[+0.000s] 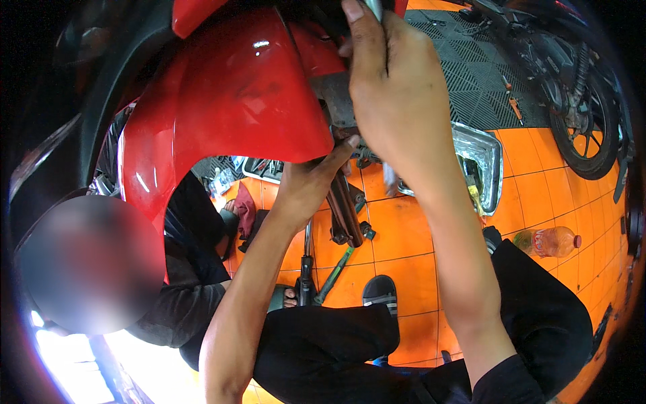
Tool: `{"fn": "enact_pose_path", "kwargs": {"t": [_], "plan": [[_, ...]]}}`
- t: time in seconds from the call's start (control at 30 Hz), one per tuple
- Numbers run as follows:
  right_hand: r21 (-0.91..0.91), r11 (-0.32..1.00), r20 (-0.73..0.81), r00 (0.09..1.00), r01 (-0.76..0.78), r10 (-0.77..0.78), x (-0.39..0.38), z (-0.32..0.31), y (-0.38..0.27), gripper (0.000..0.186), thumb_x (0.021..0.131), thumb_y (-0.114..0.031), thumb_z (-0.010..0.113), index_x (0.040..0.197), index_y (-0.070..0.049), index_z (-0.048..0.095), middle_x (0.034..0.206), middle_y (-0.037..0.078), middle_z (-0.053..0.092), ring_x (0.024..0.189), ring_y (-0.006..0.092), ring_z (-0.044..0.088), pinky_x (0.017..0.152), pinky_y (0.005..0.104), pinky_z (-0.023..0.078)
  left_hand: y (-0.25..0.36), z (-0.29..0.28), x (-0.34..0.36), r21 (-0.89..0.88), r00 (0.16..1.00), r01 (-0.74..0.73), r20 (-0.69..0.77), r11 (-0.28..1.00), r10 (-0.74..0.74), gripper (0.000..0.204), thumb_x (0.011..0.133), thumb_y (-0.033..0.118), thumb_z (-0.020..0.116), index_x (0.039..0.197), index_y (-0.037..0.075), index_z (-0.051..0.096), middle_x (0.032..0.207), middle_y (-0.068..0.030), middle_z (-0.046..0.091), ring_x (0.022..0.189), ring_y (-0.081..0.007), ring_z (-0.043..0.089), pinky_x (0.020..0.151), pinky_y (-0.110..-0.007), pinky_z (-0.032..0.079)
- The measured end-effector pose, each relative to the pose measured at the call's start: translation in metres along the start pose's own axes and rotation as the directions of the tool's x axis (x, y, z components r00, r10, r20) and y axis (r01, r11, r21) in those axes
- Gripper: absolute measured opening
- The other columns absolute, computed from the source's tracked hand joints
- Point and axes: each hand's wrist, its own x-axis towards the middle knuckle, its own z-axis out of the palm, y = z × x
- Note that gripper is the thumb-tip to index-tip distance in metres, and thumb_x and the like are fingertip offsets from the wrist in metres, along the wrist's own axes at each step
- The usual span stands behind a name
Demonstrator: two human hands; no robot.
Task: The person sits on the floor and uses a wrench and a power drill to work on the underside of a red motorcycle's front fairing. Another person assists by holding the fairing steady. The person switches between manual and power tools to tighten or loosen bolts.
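A glossy red motorcycle fairing [235, 101] fills the upper left. My left hand [306, 185] reaches to its lower corner. Its fingers bend in around dark parts behind the panel, and what they pinch is hidden. Higher up, my right hand [400, 94] is closed around a silvery rod-like piece [375, 8] that sticks out at the top edge of the picture. A dark bracket area [334, 94] lies between the two hands, partly covered by the right one. Below the left hand, a brown metal tube [344, 214] slants downward.
Another person sits at the left, sleeve [178, 316] near my left forearm. On the orange tiles [417, 269] lie a green-handled tool [334, 275], a black-handled tool [307, 273] and a plastic bottle [548, 242]. A silvery tray [494, 168] and another motorcycle's wheel [585, 135] are at the right.
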Motion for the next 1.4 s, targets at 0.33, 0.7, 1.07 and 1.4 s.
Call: {"fn": "enact_pose_path", "kwargs": {"t": [0.33,0.7,1.07,1.4], "plan": [[0.678,0.184,0.62,0.688,-0.712,0.378,-0.003,-0.012,-0.023,0.041,0.101,-0.042,0.047,0.083,-0.006,0.053,0.056,-0.003,0.035,0.046,0.0081,0.032,0.042,0.0248,0.025,0.004,0.003,0.003,0.12,0.989,-0.151,0.014,0.981,0.15,0.022,0.09,0.018,0.068,0.098,-0.001,0.061,0.08,-0.0029,0.061,0.072,-0.0112,0.056,0.065,-0.029,0.045],[0.877,-0.232,0.472,0.844,-0.421,0.255,-0.024,0.052,-0.047,0.037,0.102,-0.042,0.041,0.079,-0.013,0.044,0.061,-0.004,0.034,0.048,0.0095,0.03,0.044,0.0263,0.025,0.004,0.001,0.009,0.203,0.986,-0.151,-0.042,0.967,0.163,0.021,0.089,0.019,0.07,0.094,0.001,0.061,0.074,-0.0041,0.061,0.066,-0.0114,0.058,0.06,-0.029,0.047],[0.89,-0.386,0.319,0.936,-0.241,0.151,-0.029,0.069,-0.059,0.036,0.101,-0.048,0.041,0.084,-0.016,0.043,0.065,-0.005,0.034,0.05,0.0073,0.027,0.045,0.0237,0.021,0.001,0.003,0.005,0.235,0.993,-0.083,-0.061,0.968,0.1,0.021,0.088,0.019,0.071,0.092,0.002,0.06,0.07,-0.0051,0.062,0.062,-0.0117,0.059,0.057,-0.029,0.049],[0.886,-0.212,0.453,0.869,-0.413,0.201,-0.039,0.039,-0.037,0.041,0.101,-0.05,0.041,0.088,-0.011,0.046,0.063,-0.005,0.033,0.048,0.0061,0.026,0.043,0.0229,0.02,0.007,0.004,0.002,0.228,0.994,-0.09,-0.04,0.969,0.102,0.022,0.089,0.019,0.07,0.095,0.001,0.06,0.076,-0.005,0.062,0.068,-0.0119,0.059,0.061,-0.03,0.049]]}}
